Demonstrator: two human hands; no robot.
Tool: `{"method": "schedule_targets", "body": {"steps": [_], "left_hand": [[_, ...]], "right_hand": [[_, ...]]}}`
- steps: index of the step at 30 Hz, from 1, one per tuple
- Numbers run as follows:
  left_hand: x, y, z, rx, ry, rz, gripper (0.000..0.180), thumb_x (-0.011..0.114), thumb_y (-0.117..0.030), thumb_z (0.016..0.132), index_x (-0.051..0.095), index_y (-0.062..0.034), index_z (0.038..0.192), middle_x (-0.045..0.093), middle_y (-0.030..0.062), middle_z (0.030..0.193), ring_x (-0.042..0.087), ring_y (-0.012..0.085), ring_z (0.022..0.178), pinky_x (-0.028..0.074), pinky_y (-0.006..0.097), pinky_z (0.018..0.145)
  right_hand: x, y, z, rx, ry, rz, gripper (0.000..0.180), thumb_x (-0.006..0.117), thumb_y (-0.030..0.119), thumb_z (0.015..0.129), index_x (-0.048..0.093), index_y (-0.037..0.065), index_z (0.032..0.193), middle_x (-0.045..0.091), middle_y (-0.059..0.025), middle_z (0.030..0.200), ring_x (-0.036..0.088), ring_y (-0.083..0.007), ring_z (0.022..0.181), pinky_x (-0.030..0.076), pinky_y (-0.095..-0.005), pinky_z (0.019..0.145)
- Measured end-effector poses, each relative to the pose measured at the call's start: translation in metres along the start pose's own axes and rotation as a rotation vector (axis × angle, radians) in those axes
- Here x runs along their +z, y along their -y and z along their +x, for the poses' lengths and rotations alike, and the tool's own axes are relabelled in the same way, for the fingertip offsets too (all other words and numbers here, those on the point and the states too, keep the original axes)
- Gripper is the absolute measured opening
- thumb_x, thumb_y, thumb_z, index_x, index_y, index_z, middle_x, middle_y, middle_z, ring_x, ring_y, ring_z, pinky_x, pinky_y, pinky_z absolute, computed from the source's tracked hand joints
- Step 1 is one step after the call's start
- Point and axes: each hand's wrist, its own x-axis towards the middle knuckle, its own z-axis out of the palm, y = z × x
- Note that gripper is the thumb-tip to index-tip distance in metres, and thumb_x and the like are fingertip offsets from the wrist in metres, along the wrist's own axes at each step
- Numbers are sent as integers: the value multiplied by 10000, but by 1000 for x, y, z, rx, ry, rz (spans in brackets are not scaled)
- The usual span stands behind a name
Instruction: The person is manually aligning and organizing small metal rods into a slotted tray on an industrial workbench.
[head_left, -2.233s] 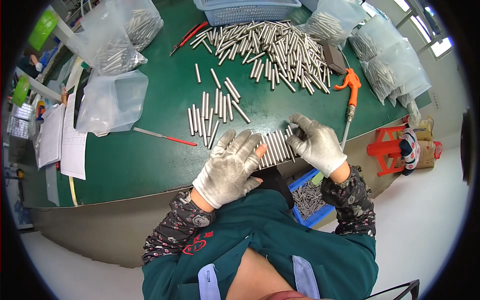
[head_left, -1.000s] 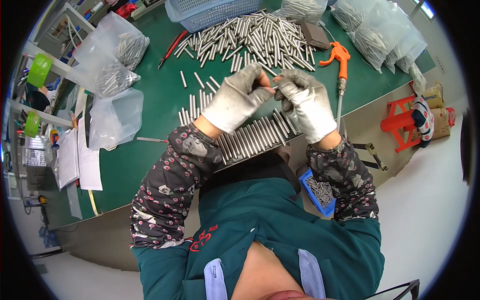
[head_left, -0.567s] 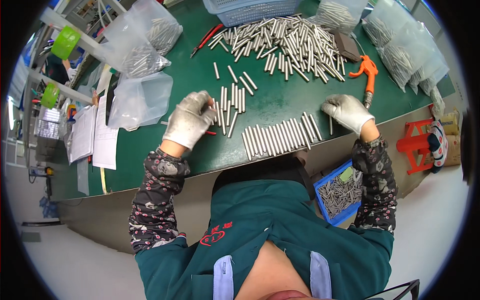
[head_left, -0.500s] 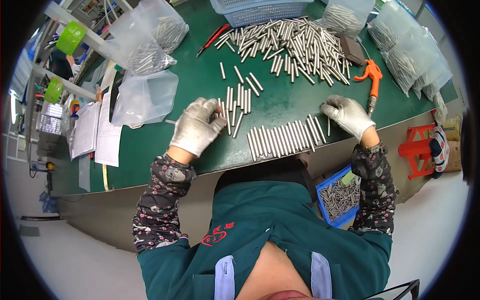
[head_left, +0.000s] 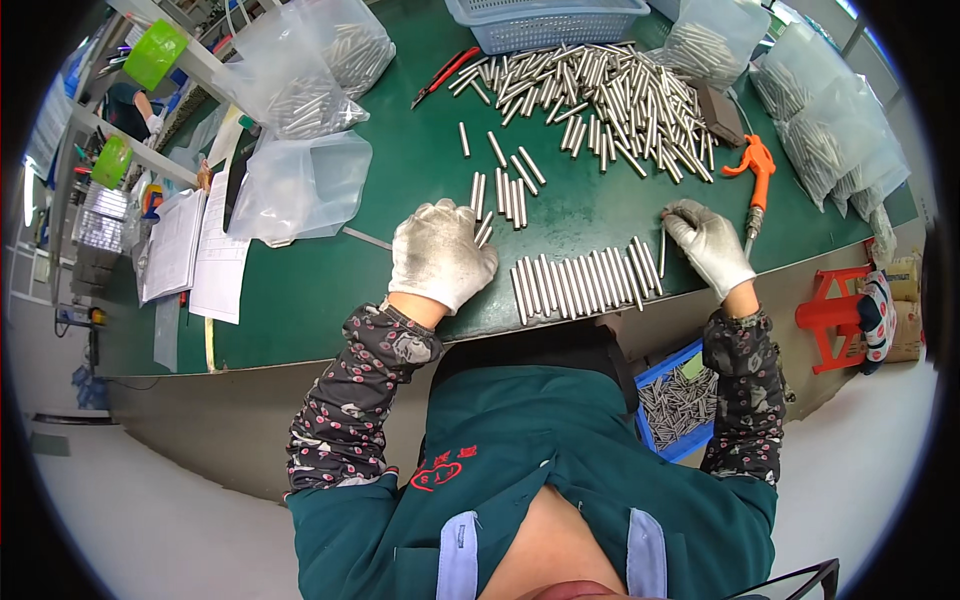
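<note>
Since half a second ago left hand (head_left: 440, 252) slid onto loose pins (head_left: 500, 195), grip curled, hold unclear; right hand (head_left: 708, 243) pinches one smooth, stiff, slippery pin (head_left: 662, 250) upright beside row (head_left: 585, 282) — take mid-length.

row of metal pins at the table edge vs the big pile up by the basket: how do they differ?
The row of pins lies side by side, near parallel, in one neat layer; the pile of pins is loose, crossing at all angles. The row sits at the near edge of the green table between the left hand and right hand; the pile lies far back by the blue basket, with no hand on it. Both look like the same silver cylindrical pins.
</note>
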Motion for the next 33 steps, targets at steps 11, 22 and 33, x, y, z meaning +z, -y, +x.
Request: {"method": "schedule_targets", "body": {"steps": [11, 22, 33], "left_hand": [[-24, 17, -45, 325, 117, -120, 165, 645, -100, 703, 597, -83, 860, 570, 105, 798, 591, 309, 782, 493, 409, 682], [0, 15, -45, 602, -46, -380, 222, 641, -14, 729, 591, -58, 941, 604, 133, 986, 608, 308, 861, 510, 376, 715], [-14, 22, 1, -173, 63, 54, 697, 708, -503, 693, 538, 6, 1136, 582, 167, 1065, 607, 336, 961, 497, 418, 819]], "right_hand": [[1, -10, 2, 38, 16, 88, 326, 582, 266, 868, 635, 0, 1050, 673, -172, 951, 657, -288, 874, 486, -320, 788], [4, -14, -3, -2, -24, 164, 284, 590, 199, 869, 626, -22, 1043, 688, -141, 945, 667, -205, 867, 485, -277, 781], [6, -14, -3, 12, -47, 164, 246, 585, 171, 876, 633, -13, 1032, 693, -115, 913, 662, -165, 827, 486, -263, 755]]}}
